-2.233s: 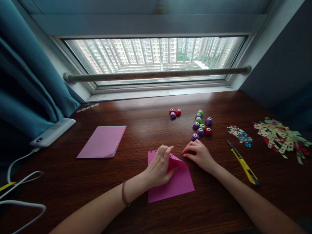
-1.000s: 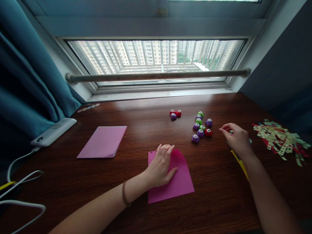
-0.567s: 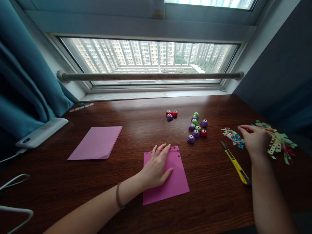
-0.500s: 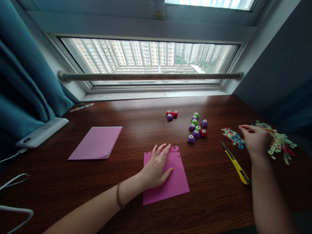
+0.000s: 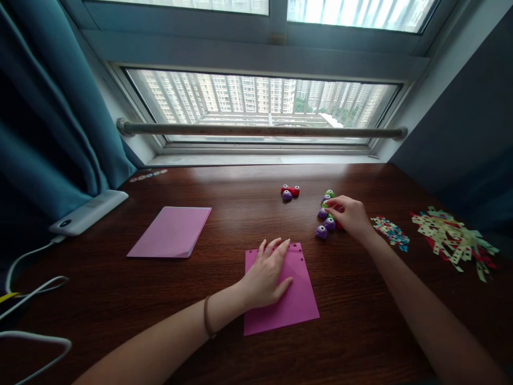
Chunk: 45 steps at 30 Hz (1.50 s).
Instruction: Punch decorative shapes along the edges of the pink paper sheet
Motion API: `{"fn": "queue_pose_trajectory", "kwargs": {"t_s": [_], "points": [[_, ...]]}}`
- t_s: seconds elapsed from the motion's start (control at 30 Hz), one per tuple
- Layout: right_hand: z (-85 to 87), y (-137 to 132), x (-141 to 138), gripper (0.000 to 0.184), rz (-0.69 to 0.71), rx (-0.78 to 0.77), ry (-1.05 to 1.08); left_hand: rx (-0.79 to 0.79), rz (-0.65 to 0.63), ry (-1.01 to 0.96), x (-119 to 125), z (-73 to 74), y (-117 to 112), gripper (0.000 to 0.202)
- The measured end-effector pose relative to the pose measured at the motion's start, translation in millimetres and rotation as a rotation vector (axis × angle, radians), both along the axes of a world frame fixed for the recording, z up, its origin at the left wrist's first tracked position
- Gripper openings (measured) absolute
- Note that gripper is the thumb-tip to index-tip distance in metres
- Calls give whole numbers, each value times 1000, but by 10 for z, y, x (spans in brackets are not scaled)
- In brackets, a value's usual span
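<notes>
My left hand point(image 5: 266, 278) lies flat with fingers spread on a magenta sheet of paper point(image 5: 298, 299), pressing it to the table. Small star-shaped holes run along the sheet's top edge. At the cluster of small eye-topped craft punches, my right hand point(image 5: 347, 214) has its thumb and index finger closed on a green craft punch point(image 5: 324, 204). Purple craft punches point(image 5: 321, 231) stand close by, and a red one is mostly covered by the hand. Farther back sits another small group with a red craft punch point(image 5: 295, 191) and a purple one.
A stack of pink paper point(image 5: 170, 232) lies left. To the right are punched confetti point(image 5: 393, 233) and a heap of paper strips point(image 5: 457, 238). A white power bank point(image 5: 90, 212) with a white cable point(image 5: 36, 291) sits by the curtain point(image 5: 52, 107). The window point(image 5: 260, 104) is behind.
My right hand has moved left from beside the confetti and strips to the craft punches. The yellow cutter is now out of sight, where my right forearm passes. My left hand stays on the sheet.
</notes>
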State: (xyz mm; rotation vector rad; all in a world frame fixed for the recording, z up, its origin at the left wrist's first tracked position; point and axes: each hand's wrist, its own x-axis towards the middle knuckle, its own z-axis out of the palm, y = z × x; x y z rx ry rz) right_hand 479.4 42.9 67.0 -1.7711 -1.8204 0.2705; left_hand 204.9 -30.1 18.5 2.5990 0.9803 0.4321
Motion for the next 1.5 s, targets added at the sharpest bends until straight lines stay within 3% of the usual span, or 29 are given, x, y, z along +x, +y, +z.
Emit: {"fn": "queue_pose_trajectory", "kwargs": {"t_s": [0.27, 0.4, 0.53, 0.63, 0.73, 0.87, 0.93, 1.0, 1.17, 1.33, 1.5], "points": [[-124, 924, -489, 38, 164, -99, -120, 24, -12, -29, -14, 9, 3, 74], [-211, 1092, -595, 29, 163, -168, -107, 25, -15, -33, -22, 4, 0, 76], [-223, 1081, -599, 23, 131, -180, -2, 26, -14, -20, -28, -5, -2, 76], [-160, 909, -581, 34, 117, -157, 160, 28, -14, -15, -28, -6, -5, 77], [-76, 557, -567, 52, 171, -205, 376, 26, -13, -7, -24, 0, -9, 75], [-4, -79, -519, 53, 249, -341, 671, 19, -21, -10, -19, 9, -8, 73], [4, -377, -478, 48, 247, -493, 974, 15, -28, -11, -19, 8, -6, 73], [-13, -616, -439, 50, 211, -590, 1108, 13, -30, -11, -19, 1, -5, 73], [-173, -911, -408, 60, 125, -599, 1041, 23, -23, -36, -8, -20, -3, 73], [-375, -959, -436, 46, 71, -415, 716, 12, -24, -67, -3, -4, 2, 72], [-432, -987, -419, 40, 130, -431, 682, -7, -8, -92, -5, 8, 2, 75]]}}
